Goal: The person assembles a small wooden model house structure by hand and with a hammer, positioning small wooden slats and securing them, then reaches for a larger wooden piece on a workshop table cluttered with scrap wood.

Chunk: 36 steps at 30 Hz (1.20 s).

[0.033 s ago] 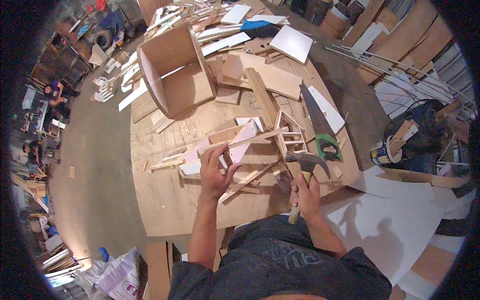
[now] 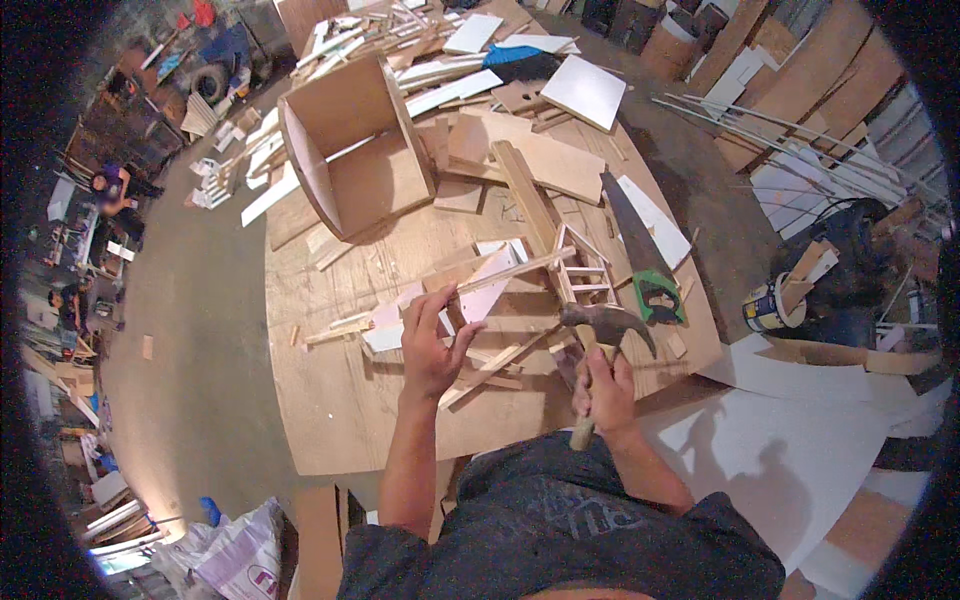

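Note:
My right hand (image 2: 606,392) is wrapped around the wooden handle of a claw hammer (image 2: 603,322), its dark metal head raised above the table. My left hand (image 2: 432,345) has its fingers over the near-left end of a thin wooden strip (image 2: 520,272), with the thumb lower down. Beneath that strip are pale angled boards (image 2: 484,287) of a small wooden assembly, partly covered by the hand. A slatted wooden frame (image 2: 585,272) lies just beyond the hammer head. Crossed loose sticks (image 2: 490,372) rest between my hands.
A handsaw (image 2: 645,240) with a green handle lies at the table's right. An open plywood box (image 2: 375,185) stands at the far left of the wooden table (image 2: 330,420). Wood scraps (image 2: 440,60) pile up behind it. A bucket (image 2: 775,300) stands on the floor at right; people (image 2: 115,195) are far left.
The hammer has tilted slightly, its handle end shifting a little left. My left hand stays in place on the strip. The view has moved slightly.

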Tool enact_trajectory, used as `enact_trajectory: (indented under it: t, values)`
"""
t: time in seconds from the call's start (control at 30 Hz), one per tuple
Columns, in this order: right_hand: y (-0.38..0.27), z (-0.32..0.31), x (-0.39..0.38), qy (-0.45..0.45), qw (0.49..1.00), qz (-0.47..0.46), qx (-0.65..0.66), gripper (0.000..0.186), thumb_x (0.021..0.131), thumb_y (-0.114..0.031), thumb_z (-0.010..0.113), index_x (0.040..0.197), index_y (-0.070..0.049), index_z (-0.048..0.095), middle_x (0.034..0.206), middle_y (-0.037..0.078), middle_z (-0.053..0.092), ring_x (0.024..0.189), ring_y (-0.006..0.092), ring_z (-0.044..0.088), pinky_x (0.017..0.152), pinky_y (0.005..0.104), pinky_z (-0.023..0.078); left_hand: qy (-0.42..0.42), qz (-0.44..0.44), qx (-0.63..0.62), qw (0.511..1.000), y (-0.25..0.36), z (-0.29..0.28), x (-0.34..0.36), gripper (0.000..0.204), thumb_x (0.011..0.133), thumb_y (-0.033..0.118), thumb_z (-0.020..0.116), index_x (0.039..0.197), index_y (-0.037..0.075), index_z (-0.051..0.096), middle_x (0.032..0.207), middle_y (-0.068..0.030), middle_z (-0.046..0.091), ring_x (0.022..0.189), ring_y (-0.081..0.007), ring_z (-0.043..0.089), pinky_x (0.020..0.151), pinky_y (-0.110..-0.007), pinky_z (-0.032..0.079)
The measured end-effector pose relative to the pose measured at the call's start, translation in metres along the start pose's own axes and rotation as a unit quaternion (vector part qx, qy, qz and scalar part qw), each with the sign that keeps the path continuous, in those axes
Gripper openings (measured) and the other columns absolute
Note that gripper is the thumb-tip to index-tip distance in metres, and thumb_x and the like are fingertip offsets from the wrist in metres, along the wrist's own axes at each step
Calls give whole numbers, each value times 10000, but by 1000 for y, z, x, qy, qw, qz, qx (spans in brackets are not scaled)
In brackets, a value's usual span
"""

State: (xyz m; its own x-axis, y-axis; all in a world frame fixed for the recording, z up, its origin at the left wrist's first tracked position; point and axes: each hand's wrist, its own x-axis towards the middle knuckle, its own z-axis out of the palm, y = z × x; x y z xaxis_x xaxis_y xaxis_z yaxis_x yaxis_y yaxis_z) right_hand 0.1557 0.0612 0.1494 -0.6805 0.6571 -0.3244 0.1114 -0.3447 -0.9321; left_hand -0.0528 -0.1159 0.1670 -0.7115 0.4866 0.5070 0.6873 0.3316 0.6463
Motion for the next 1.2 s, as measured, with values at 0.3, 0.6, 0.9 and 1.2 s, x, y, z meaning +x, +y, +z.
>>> enact_trajectory:
  t: [0.3, 0.6, 0.9, 1.2]
  values:
    - [-25, 117, 6, -79, 943, 84, 311, 431, 1116, -533, 399, 1107, -113, 497, 710, -3, 423, 491, 139, 469, 450, 330, 422, 81, -57, -119, 988, 7, 8, 48, 305, 938, 81, 763, 1241, 51, 739, 1071, -74, 657, 662, -99, 524, 590, -252, 446]
    - [-19, 119, 16, -80, 943, 142, 290, 444, 1100, -559, 425, 1084, -126, 525, 683, -36, 393, 507, 122, 453, 474, 306, 423, 134, -72, -43, 987, 6, 19, 37, 221, 984, 86, 713, 1192, 51, 783, 1081, -83, 663, 797, -109, 641, 604, -266, 540]
    - [-19, 117, 13, -99, 907, 208, 352, 418, 1094, -551, 449, 1059, -145, 542, 676, -41, 415, 487, 104, 451, 455, 296, 425, 122, -51, -42, 990, 19, 25, 21, 328, 924, -17, 706, 1242, 44, 757, 1110, -143, 677, 965, -276, 671, 814, -371, 550]
    - [-4, 104, 12, -94, 882, 227, 402, 419, 1109, -519, 430, 1012, -143, 587, 678, -69, 410, 497, 85, 437, 502, 275, 393, 137, -1, -5, 991, 28, 29, 11, 330, 919, -3, 721, 1242, 50, 754, 1109, -128, 680, 945, -272, 661, 805, -366, 543]
